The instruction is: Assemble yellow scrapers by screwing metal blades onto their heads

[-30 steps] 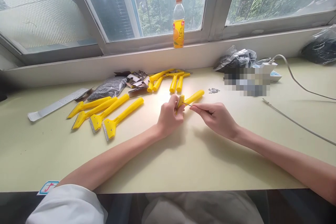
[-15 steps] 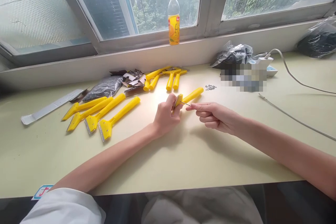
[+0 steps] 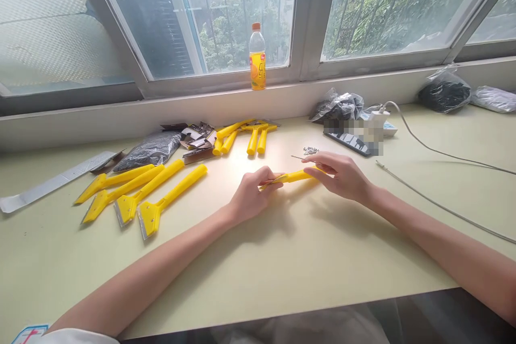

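Pinched at its head end, a yellow scraper (image 3: 297, 176) is in my left hand (image 3: 250, 193). My right hand (image 3: 342, 174) is around the far end of its handle, thumb below and fingers above. A thin metal rod (image 3: 299, 157), like a hex key, sticks out from the right fingers over the scraper. The scraper lies nearly level with its head edge-on, mostly covered by the left fingers. Small loose screws (image 3: 310, 150) are heaped just beyond the right hand. Several other scrapers with blades (image 3: 150, 219) lie in a row to the left.
More yellow scrapers (image 3: 252, 141) lie at the back beside torn packaging (image 3: 198, 137) and a dark plastic bag (image 3: 147, 151). A bottle (image 3: 257, 62) stands on the sill. A phone (image 3: 349, 143), a charger and cables (image 3: 439, 201) lie to the right.
The rod's tip has come off the scraper head. My right hand has moved onto the handle's end, and the scraper has turned flatter. The camera view has tilted up.
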Demonstrator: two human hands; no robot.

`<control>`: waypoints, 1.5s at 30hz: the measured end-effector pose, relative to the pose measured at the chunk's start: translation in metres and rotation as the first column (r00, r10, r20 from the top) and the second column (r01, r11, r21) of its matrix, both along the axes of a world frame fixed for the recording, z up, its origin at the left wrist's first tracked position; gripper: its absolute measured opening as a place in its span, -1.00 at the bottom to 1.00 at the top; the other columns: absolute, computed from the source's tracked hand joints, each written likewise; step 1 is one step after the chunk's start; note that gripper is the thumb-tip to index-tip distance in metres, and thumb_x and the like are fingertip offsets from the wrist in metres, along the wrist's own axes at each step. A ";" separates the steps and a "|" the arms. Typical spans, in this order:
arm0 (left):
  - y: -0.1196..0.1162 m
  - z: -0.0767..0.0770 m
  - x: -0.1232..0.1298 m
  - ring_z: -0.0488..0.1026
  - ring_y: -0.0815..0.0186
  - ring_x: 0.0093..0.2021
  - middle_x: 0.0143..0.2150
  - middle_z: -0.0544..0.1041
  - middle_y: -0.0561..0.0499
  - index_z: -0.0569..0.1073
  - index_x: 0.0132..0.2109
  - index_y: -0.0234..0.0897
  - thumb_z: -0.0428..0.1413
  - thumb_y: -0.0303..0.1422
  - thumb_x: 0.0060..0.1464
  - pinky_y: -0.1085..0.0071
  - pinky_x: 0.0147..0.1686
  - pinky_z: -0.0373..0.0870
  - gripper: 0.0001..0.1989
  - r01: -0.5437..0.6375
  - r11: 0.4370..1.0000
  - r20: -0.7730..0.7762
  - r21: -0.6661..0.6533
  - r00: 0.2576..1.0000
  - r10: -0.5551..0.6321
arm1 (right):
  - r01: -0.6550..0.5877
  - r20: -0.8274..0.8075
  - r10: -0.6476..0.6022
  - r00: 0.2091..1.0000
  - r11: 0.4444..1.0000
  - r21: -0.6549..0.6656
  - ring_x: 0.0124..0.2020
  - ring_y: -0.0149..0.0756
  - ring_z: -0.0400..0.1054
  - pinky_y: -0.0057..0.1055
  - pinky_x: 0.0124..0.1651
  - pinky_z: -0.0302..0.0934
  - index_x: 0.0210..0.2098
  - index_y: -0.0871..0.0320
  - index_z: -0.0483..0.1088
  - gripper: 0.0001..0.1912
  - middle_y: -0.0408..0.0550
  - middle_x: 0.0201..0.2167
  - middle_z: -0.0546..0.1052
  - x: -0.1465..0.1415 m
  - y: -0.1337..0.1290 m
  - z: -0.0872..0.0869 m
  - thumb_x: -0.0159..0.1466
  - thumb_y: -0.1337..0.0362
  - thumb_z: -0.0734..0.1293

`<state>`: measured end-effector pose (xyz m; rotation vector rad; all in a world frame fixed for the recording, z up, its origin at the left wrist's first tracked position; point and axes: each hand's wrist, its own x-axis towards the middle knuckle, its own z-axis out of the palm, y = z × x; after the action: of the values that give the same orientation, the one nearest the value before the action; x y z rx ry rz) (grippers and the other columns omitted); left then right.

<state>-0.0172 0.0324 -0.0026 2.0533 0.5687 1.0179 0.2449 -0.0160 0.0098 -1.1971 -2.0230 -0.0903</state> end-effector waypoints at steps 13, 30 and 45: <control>0.019 0.004 0.018 0.59 0.27 -0.18 -0.15 0.64 -0.09 0.52 -0.13 -0.26 0.08 -0.29 0.30 0.31 -0.09 0.50 -0.83 -0.066 0.950 -0.132 0.305 0.985 0.111 | -0.138 0.087 0.143 0.986 0.988 -0.066 -0.62 -0.46 0.29 -0.47 -0.49 0.21 0.00 0.12 0.51 -0.76 -0.15 -0.46 0.60 0.050 -0.044 -0.020 0.36 0.29 0.32; 0.111 -0.015 0.138 0.44 0.14 -0.09 -0.21 0.61 -0.08 0.69 -0.17 -0.12 0.18 -0.23 0.21 0.20 0.02 0.28 -0.81 -0.142 0.879 -0.389 0.456 0.856 0.341 | -0.186 0.172 0.195 0.966 0.980 -0.064 -0.46 -0.39 0.49 -0.46 -0.37 0.27 0.10 0.07 0.48 -0.69 -0.07 -0.24 0.67 0.050 -0.039 -0.022 0.38 0.26 0.34; 0.098 -0.006 0.137 0.45 0.20 -0.18 -0.25 0.62 -0.05 0.60 -0.29 -0.26 0.13 -0.40 0.19 0.26 -0.05 0.35 -0.85 -0.141 0.874 -0.365 0.465 0.869 0.335 | -0.132 0.178 0.140 0.974 0.989 -0.059 -0.50 -0.36 0.49 -0.43 -0.42 0.26 0.03 0.05 0.53 -0.73 -0.09 -0.29 0.67 0.048 -0.041 -0.021 0.38 0.18 0.34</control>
<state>0.1194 0.1301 -0.0088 2.6879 0.9244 0.8730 0.2925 -0.0568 -0.0117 -1.1087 -2.2724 -0.0876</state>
